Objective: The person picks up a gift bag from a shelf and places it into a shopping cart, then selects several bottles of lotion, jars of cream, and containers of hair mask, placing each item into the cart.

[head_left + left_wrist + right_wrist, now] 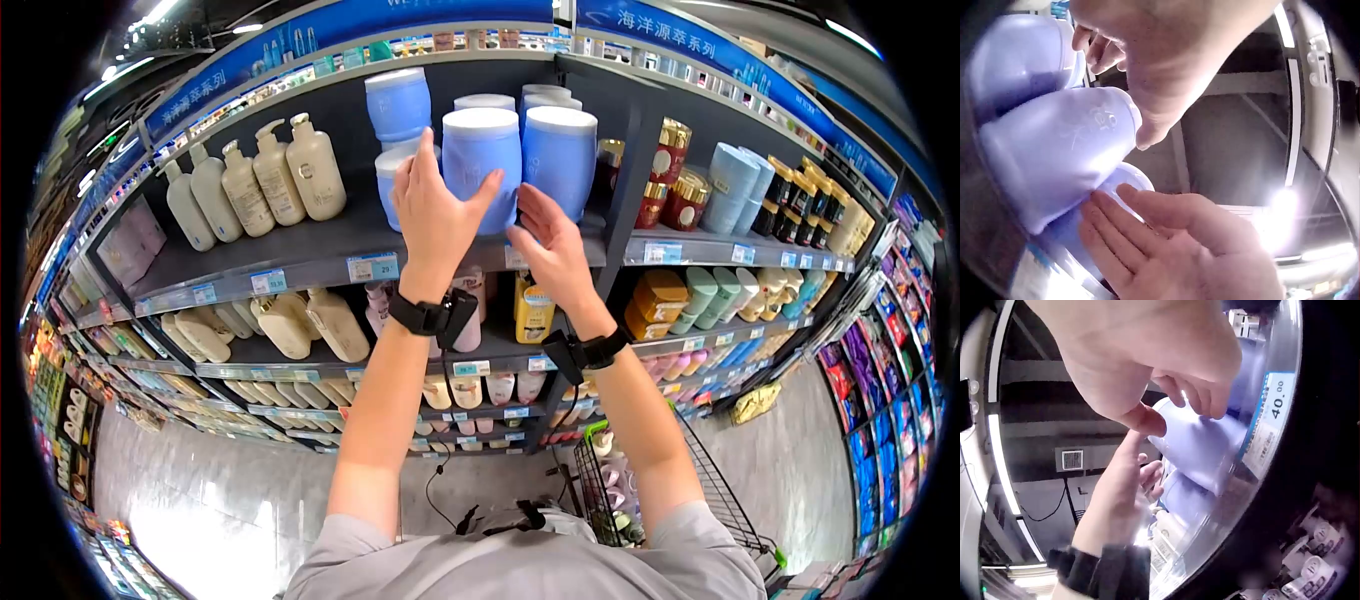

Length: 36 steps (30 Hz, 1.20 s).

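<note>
A blue jar with a white lid (482, 165) stands at the front of the upper shelf, between my two hands. My left hand (440, 215) is at its left side, index finger raised and thumb spread across the jar's front. In the left wrist view, that thumb lies right at the lid's edge of the jar (1060, 137). Low on the jar's right side is my right hand (550, 250), its fingers extended and the palm turned inward. More blue jars (560, 165) stand right beside and behind it. At the left, one jar (398, 105) is stacked on another.
Beige pump bottles (315, 170) line the shelf's left part. A divider (628, 150) separates the jars from red and gold jars (686, 200) at right. Price tags (372, 268) run along the shelf edge. Below, a shopping cart (715, 480) stands by my right side.
</note>
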Motion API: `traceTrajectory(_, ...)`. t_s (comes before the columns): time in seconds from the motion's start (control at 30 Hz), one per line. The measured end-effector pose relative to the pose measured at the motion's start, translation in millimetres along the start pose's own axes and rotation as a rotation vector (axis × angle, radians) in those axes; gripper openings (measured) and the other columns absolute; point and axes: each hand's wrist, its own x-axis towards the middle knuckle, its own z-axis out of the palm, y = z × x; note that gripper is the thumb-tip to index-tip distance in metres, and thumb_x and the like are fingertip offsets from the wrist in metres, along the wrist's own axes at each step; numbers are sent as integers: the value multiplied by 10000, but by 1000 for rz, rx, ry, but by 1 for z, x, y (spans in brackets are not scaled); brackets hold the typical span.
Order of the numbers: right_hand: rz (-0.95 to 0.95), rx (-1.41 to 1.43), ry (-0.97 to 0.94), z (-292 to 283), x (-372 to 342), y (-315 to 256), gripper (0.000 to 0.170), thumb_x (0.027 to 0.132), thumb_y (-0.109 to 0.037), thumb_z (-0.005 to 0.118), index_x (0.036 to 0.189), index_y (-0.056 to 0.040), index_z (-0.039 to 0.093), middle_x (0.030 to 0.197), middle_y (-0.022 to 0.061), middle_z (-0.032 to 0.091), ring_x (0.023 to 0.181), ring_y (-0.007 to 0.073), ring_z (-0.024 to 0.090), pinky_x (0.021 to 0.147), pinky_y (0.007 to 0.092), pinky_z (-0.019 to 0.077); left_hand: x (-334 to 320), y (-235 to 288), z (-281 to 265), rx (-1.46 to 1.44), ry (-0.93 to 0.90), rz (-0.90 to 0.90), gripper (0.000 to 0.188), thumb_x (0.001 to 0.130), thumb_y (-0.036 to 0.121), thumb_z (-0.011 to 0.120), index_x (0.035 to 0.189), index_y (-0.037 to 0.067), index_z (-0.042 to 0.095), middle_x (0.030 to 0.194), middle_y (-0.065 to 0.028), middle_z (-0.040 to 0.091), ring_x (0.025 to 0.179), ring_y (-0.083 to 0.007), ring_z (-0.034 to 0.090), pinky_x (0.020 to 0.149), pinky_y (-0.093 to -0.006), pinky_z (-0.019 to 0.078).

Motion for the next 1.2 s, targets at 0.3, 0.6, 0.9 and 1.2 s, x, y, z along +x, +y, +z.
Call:
traceTrajectory(0.3,45,-53,19,13,2,11,751,871,-60,664,1487,54,248,1485,204,358,1357,308,415,1111,395,380,21,-7,30,166,-41,40,1180,641,665,775,1446,-80,341,1229,-259,592,1244,-368,502,1045,-489,290)
traceTrajectory(0.6,-112,-281,87,15,0,-1,913,797,-77,749,1502,39,181,1425,238,329,1314,348,422,1080,395,404,-7,28,5,-361,24,-83,1123,618,320,913,1482,-24,282,1359,-234,451,1250,-385,471,1033,-447,429)
traceTrajectory(0.9,-273,-229,139,16,-21,0,943,800,-172,783,1507,20,189,1484,257,358,1350,412,400,1092,437,378,-54,37,-25,-385,151,156,1031,555,239,949,1399,-26,419,1406,-201,446,1288,-365,465,1064,-447,433)
traceTrajectory(1.2,-618,-625,186,9,-80,-59,913,637,-365,872,1397,-39,484,1409,288,419,1234,465,492,1014,497,444,-94,67,-76,-1105,-180,-612,852,607,219,933,1298,-25,498,1224,-114,598,1108,-253,591,981,-382,472)
